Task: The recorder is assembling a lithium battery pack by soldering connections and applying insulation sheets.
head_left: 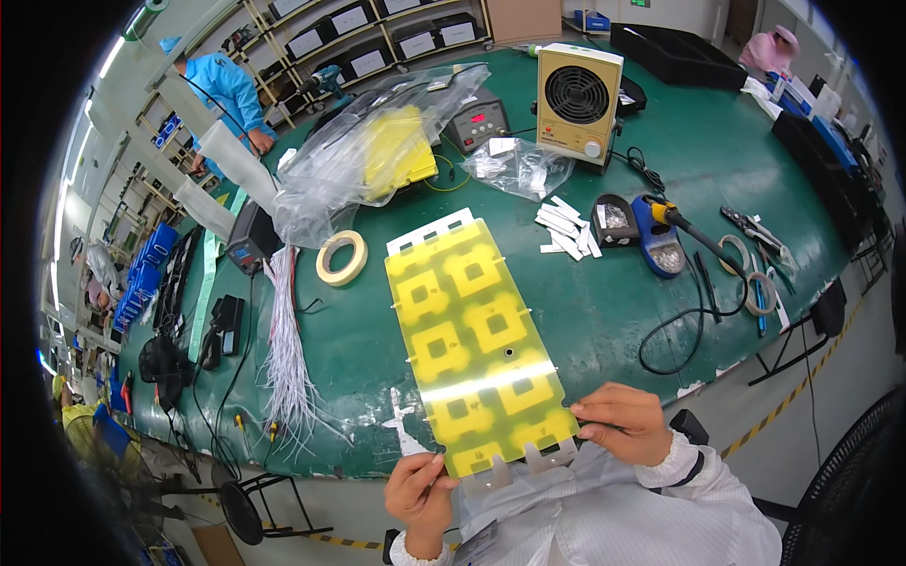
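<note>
A long yellow sheet [472, 344], glossy and partly see-through, with several square cut-outs showing, lies tilted across the near part of the green table. White or metal tabs stick out at its far end and near edge. My left hand [421, 492] pinches its near left corner between thumb and fingers. With thumb and fingertips, my right hand [623, 423] grips the near right edge. A roll of masking tape [342, 258] lies left of the sheet's far end. Whether anything lies under the sheet is hidden.
Left of the sheet a bundle of white wires [288, 363] hangs over the green table [585, 321]. Beyond it stand plastic bags [326, 160], a soldering station [477, 120] and a fan unit [578, 104]. White strips [564, 229], a soldering iron [694, 226] and pliers [755, 231] lie right. A person in blue [222, 90] works at far left.
</note>
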`<state>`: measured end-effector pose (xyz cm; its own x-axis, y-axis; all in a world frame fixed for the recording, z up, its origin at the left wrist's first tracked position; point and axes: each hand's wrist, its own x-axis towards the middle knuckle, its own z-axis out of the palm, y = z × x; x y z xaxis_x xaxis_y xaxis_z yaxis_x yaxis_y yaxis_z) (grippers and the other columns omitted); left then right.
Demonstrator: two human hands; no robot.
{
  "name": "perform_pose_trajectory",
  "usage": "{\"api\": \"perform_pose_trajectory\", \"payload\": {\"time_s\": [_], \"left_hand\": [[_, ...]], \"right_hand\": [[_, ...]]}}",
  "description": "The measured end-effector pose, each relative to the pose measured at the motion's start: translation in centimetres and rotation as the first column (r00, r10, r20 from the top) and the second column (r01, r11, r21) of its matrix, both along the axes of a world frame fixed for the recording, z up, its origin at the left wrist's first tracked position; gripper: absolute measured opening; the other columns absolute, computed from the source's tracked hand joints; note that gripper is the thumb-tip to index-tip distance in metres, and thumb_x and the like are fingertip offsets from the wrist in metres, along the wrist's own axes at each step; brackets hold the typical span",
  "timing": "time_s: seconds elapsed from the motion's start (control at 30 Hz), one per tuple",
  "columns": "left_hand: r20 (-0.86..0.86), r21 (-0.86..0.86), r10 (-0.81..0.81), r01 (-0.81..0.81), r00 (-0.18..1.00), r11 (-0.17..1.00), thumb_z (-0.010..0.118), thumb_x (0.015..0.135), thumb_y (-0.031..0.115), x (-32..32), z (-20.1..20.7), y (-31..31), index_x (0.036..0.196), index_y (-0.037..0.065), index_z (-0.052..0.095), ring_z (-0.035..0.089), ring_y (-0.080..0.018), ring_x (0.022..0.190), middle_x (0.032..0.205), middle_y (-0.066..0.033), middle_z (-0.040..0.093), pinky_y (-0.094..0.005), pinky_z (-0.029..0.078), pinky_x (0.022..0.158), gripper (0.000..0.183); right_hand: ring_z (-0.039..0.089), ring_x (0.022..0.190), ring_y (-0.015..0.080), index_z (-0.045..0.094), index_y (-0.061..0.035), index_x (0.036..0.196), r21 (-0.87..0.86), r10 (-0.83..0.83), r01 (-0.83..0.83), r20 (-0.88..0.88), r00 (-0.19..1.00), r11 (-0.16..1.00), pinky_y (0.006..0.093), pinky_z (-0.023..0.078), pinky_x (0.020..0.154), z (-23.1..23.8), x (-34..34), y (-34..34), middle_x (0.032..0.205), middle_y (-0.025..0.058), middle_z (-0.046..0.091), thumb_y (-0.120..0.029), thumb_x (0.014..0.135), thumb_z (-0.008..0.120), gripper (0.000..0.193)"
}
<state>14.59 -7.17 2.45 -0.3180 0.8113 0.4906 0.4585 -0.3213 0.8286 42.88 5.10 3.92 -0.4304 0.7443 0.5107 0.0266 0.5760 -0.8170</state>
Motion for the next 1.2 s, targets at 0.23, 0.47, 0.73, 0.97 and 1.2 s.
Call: {"api": "perform_pose_trajectory", "payload": {"time_s": [0.23, 0.47, 0.73, 0.97, 1.2], "left_hand": [[0.17, -0.005, 0.023, -0.023, 0.985, 1.0, 0.087, 0.074, 0.001, 0.1, -1.3, 0.0, 0.113, 0.001, 0.076, 0.066, -0.0163, 0.072, 0.096, -0.0138, 0.069, -0.026, 0.051, 0.056, 0.04], [0.121, -0.031, -0.014, 0.018, 0.993, 0.999, 0.088, 0.077, 0.011, -0.4, -1.6, -0.1, 0.109, 0.0, 0.075, 0.065, -0.0162, 0.074, 0.095, -0.0127, 0.067, -0.0249, 0.05, 0.059, 0.036], [0.021, -0.054, -0.008, 0.01, 1.0, 0.999, 0.088, 0.081, 0.027, -0.8, -1.4, 0.0, 0.106, -0.002, 0.073, 0.064, -0.0197, 0.078, 0.095, -0.0147, 0.067, -0.0286, 0.049, 0.064, 0.041], [-0.04, 0.004, 0.03, -0.03, 0.999, 1.0, 0.09, 0.074, 0.017, -0.5, -1.2, 0.6, 0.103, 0.002, 0.076, 0.066, -0.0198, 0.074, 0.089, -0.0135, 0.07, -0.0276, 0.052, 0.06, 0.035], [0.001, -0.015, 0.055, -0.055, 0.998, 0.998, 0.09, 0.077, 0.022, -0.5, -1.6, 0.5, 0.102, 0.002, 0.075, 0.065, -0.019, 0.07, 0.088, -0.0126, 0.069, -0.0277, 0.05, 0.057, 0.036]], "right_hand": [[0.069, 0.079, 0.0268, 0.074, 0.001, 0.113, 0.014, 0.0, -0.001, 0.021, 1.0, 1.0, 0.0347, 0.053, 0.07, -0.1, 0.2, -0.1, 0.1, 0.0142, 0.075, -0.004, 0.082, 0.082, 0.033], [0.069, 0.079, 0.0267, 0.071, 0.0008, 0.12, -0.028, 0.022, -0.02, 0.071, 0.997, 0.999, 0.0336, 0.054, 0.069, 0.5, 0.4, -0.3, 0.099, 0.0144, 0.073, -0.007, 0.08, 0.084, 0.043], [0.066, 0.074, 0.0256, 0.071, 0.0005, 0.121, 0.037, 0.037, -0.04, 0.074, 0.997, 0.999, 0.0334, 0.052, 0.065, -0.1, 0.2, 0.3, 0.097, 0.0134, 0.072, -0.008, 0.081, 0.084, 0.043], [0.064, 0.071, 0.026, 0.07, 0.0026, 0.12, 0.066, 0.003, -0.007, 0.058, 0.998, 0.998, 0.0338, 0.051, 0.063, -0.5, -0.1, 0.1, 0.098, 0.0144, 0.071, -0.006, 0.081, 0.083, 0.042], [0.064, 0.074, 0.0258, 0.07, 0.0025, 0.121, 0.052, 0.026, -0.028, 0.03, 0.999, 0.998, 0.0337, 0.051, 0.064, -0.6, -0.1, 0.3, 0.1, 0.0147, 0.071, -0.005, 0.083, 0.081, 0.04]]}}
